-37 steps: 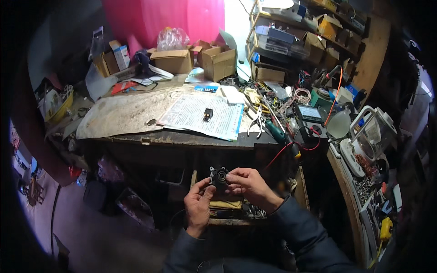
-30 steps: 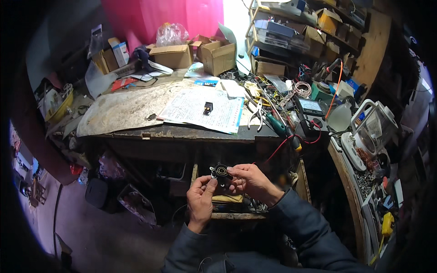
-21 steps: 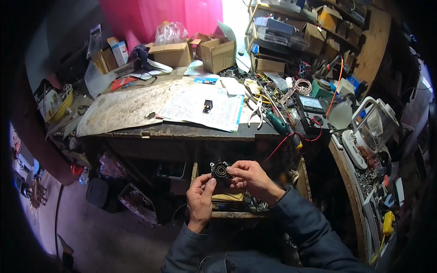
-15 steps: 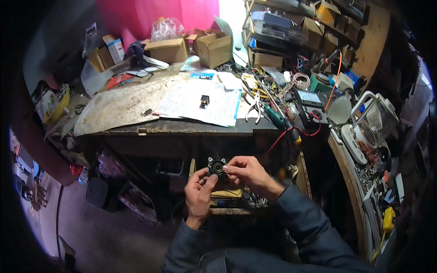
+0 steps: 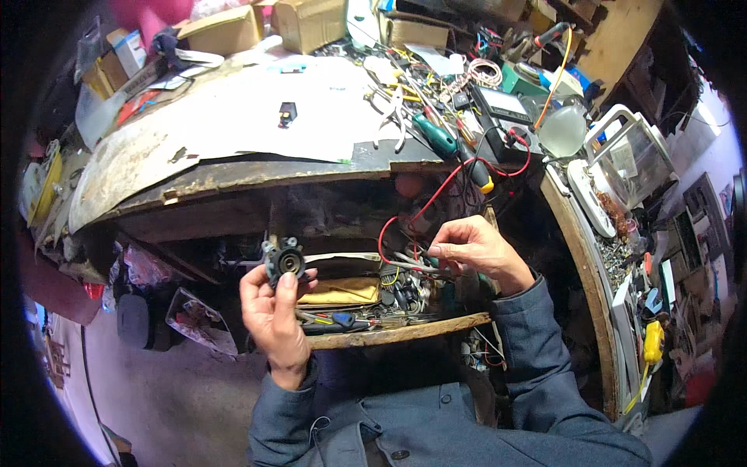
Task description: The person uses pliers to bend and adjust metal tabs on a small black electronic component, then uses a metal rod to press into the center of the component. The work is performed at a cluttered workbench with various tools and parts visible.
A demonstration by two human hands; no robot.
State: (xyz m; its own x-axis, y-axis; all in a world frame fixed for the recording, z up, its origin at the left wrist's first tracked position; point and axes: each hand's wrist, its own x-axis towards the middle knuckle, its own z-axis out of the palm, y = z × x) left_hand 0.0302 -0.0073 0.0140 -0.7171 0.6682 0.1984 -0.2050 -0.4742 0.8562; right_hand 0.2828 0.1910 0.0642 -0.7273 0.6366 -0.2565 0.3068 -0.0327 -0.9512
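My left hand [image 5: 274, 331] pinches a small black round part [image 5: 285, 263] between thumb and fingers. The part has a ringed hole in its middle and light metal lugs on its rim, and its ringed face is turned up. Apart from it, my right hand [image 5: 489, 255] is over the right side of an open drawer [image 5: 408, 332]. Its thumb and forefinger are pressed together; whatever they may hold is too small to make out. Below the hands, the drawer holds a yellow packet [image 5: 338, 293], cables and several tools.
On the bench sheet lies a small black block [image 5: 288, 114]. White-handled pliers [image 5: 391, 121], a green-handled tool [image 5: 436, 138] and a meter [image 5: 500, 105] with a red lead [image 5: 436, 194] crowd the right. Cardboard boxes [image 5: 311, 25] line the back. A clear plastic container [image 5: 634, 159] stands at far right.
My hands have come apart: the left carried the black part leftward, the right left it and moved right. The view has shifted, showing more of the open drawer.
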